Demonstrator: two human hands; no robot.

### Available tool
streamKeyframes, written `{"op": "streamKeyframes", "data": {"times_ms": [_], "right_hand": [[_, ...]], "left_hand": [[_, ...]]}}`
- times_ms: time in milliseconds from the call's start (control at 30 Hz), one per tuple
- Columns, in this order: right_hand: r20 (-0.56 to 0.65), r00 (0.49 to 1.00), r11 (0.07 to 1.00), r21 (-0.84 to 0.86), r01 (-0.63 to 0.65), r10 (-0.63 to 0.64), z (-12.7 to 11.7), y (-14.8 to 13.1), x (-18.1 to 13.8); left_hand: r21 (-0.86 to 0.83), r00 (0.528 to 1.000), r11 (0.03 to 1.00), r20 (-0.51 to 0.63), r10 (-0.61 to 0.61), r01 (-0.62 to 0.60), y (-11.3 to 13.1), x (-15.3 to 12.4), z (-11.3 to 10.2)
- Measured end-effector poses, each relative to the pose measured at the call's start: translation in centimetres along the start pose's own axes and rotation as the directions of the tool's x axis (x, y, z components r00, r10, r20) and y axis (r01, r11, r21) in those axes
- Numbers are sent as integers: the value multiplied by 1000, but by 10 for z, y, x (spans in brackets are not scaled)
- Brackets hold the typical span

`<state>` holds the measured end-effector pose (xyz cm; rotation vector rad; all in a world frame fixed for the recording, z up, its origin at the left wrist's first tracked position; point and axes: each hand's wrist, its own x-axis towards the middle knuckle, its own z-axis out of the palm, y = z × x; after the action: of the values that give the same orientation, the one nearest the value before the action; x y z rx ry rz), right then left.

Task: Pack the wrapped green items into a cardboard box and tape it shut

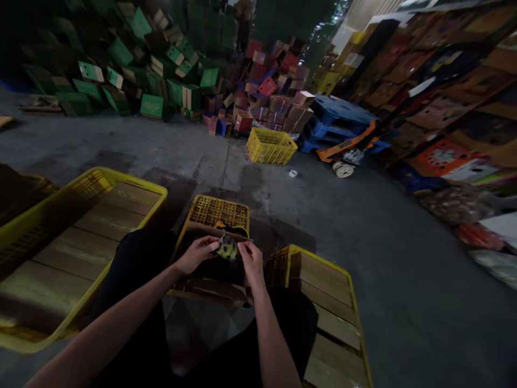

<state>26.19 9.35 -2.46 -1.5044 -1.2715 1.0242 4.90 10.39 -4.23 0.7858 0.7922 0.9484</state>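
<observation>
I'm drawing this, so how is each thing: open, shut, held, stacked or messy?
Left grip: pinching the spotted item
Right grip: pinching it too
Spotted item: held between both grips
Left crate: open-topped, holding cardboard boxes
Right crate: the same
Middle crate: partly hidden
Far yellow crate: upright, open-topped
Green boxes: heaped
Blue pallets: stacked

large crate (pixel 135 180): cut, left edge | held piece (pixel 228 250): too small to identify
</observation>
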Motion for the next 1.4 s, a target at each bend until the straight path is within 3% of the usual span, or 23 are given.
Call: {"op": "streamKeyframes", "data": {"times_ms": [133, 300, 567, 800, 967, 1067, 1200, 1400], "right_hand": [[-37, 995, 990, -114, 88, -93, 4, 2, -4], [-25, 984, 976, -136, 169, -174, 9, -4, -7], [178, 982, 997, 40, 59, -65, 6, -17, -7], [148, 988, 990, 128, -59, 40, 9, -5, -7], [104, 994, 987, 149, -57, 42, 9, 0, -7], [122, 992, 985, 162, -56, 36, 10, 0, -6], [119, 992, 984, 176, 11, -33, 11, -5, -6], [225, 960, 984, -28, 175, -164, 10, -13, -12]], "left_hand": [[-32, 987, 997, 147, -67, 72, 0, -2, 5], [26, 993, 998, 104, -63, 61, -3, -1, 2], [260, 992, 964, 121, 22, -53, 6, -3, 1], [156, 992, 980, 11, 126, -126, 4, 0, 5], [148, 984, 986, 172, 47, -73, 1, -1, 5], [179, 980, 981, 194, 33, -69, 0, -2, 5], [278, 982, 950, 159, 103, -144, 0, 0, 5], [520, 975, 825, 140, 173, -222, -6, 5, 0]]}}
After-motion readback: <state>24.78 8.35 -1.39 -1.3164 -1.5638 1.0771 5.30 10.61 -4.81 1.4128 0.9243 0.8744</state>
